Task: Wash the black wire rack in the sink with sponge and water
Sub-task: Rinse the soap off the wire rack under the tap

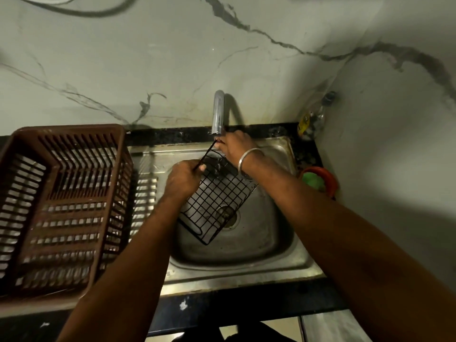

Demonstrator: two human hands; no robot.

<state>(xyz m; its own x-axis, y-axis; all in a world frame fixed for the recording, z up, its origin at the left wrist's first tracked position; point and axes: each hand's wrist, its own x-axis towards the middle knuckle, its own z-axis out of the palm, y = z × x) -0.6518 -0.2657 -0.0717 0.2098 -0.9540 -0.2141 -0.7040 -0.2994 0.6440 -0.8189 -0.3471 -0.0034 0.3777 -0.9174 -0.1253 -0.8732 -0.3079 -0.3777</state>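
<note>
The black wire rack (217, 201) stood tilted inside the sink (249, 255), its lower corner down in the basin just left of the drain (230, 215) and its upper end raised toward the back of the sink. The left hand (183, 177) was closed around the rack's long left edge, thumb and curled fingers clamped on the wire above the sink's left half. The right hand (234, 146) was at the rack's top corner, over the back edge of the sink, its fingers bent onto the wire there in a pinching hold; whether anything else lay under that palm could not be made out. A silver bangle (248, 157) circled the right wrist. The faucet (218, 112) rose from behind the sink at its middle, its spout ending directly above the right hand's fingertips; whether water was flowing could not be told in the dim light. Left of the sink, a brown slatted dish basket (64, 206) sat on the steel draining board. Right of the sink, an orange bowl (329, 180) with something green in it stood on the dark counter, and a bottle (311, 122) stood in the corner behind the sink's right end.
</note>
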